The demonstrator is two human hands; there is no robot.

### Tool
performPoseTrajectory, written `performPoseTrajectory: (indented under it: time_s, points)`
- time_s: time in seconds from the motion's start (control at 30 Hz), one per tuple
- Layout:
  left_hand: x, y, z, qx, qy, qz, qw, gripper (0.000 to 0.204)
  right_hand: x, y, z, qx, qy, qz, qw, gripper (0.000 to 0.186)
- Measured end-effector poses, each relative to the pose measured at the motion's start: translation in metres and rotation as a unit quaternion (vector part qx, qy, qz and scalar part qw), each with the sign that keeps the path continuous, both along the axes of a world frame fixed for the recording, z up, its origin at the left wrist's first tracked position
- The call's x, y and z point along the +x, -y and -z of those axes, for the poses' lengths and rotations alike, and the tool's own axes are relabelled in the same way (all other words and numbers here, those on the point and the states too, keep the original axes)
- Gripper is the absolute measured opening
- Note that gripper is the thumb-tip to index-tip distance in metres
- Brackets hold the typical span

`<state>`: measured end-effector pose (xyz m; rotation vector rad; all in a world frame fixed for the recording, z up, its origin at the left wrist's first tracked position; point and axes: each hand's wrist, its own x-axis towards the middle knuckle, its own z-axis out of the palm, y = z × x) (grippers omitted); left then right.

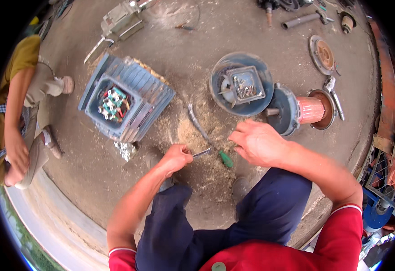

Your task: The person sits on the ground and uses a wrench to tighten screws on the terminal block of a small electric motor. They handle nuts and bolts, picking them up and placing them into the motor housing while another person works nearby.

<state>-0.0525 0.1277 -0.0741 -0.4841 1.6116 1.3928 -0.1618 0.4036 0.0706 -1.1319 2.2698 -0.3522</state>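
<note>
My left hand (175, 159) is closed on a thin, flat metal strip (202, 153), which sticks out to the right between thumb and fingers. Just past its tip, a green handle (226, 158) lies on the floor. A curved grey metal bar (198, 123) runs toward that handle; whether the two are joined I cannot tell. Over to the right, my right hand (261, 143) hovers with its fingers bent together, and anything between them is too small to make out. Ahead on the left stands a blue motor housing (150, 97) with its terminal box (114, 108) uncovered, showing wires and terminals.
A blue bucket (215, 92) holds a square tray of small metal parts (248, 85). Beside it are a motor end cover (284, 110) and a copper-coloured cylinder (311, 109). Another person's arm (19, 104) is at the left. Sawdust-like debris (190, 133) covers the floor between my feet.
</note>
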Motion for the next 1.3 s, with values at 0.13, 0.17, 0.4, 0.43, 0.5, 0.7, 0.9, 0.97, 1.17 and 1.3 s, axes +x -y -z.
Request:
performPoseTrajectory:
  time_s: [0.13, 0.17, 0.4, 0.43, 0.5, 0.7, 0.9, 0.97, 1.17, 1.3]
  points:
    - [0.005, -0.009, -0.046, 0.082, -0.065, -0.066, 0.992, 0.005, 0.016, 0.035, 0.016, 0.027, 0.059, -0.08, 0.995, 0.038]
    - [0.009, -0.009, -0.038, 0.099, -0.083, -0.09, 0.987, 0.014, 0.023, 0.035, 0.032, -0.022, 0.071, -0.089, 0.993, 0.028]
    - [0.029, 0.02, -0.011, -0.007, -0.181, -0.277, 0.944, 0.033, 0.036, 0.056, 0.092, 0.093, 0.233, 0.144, 0.957, 0.022]
    - [0.034, 0.024, -0.001, -0.022, -0.162, -0.297, 0.941, 0.031, 0.047, 0.054, 0.12, 0.08, 0.266, 0.225, 0.934, 0.022]
    - [0.043, 0.032, 0.021, -0.054, -0.125, -0.338, 0.931, 0.026, 0.065, 0.057, 0.173, 0.051, 0.327, 0.378, 0.865, 0.024]
    - [0.049, 0.01, 0.036, -0.117, -0.2, -0.222, 0.947, 0.024, 0.119, 0.082, 0.248, 0.059, 0.259, 0.532, 0.804, 0.027]
    - [0.053, 0.001, 0.05, -0.315, -0.401, 0.021, 0.86, 0.043, 0.164, 0.084, 0.2, -0.008, 0.347, 0.623, 0.701, 0.021]
    - [0.037, -0.002, 0.055, -0.337, -0.416, 0.103, 0.838, 0.046, 0.148, 0.093, 0.174, -0.034, 0.334, 0.621, 0.708, 0.021]
    - [0.034, -0.012, 0.093, -0.285, -0.365, 0.086, 0.882, 0.027, 0.119, 0.075, 0.153, 0.001, 0.271, 0.564, 0.78, 0.019]
    - [0.025, -0.023, 0.05, -0.117, -0.39, -0.124, 0.905, 0.015, 0.123, 0.071, 0.171, 0.004, 0.266, 0.527, 0.807, 0.018]
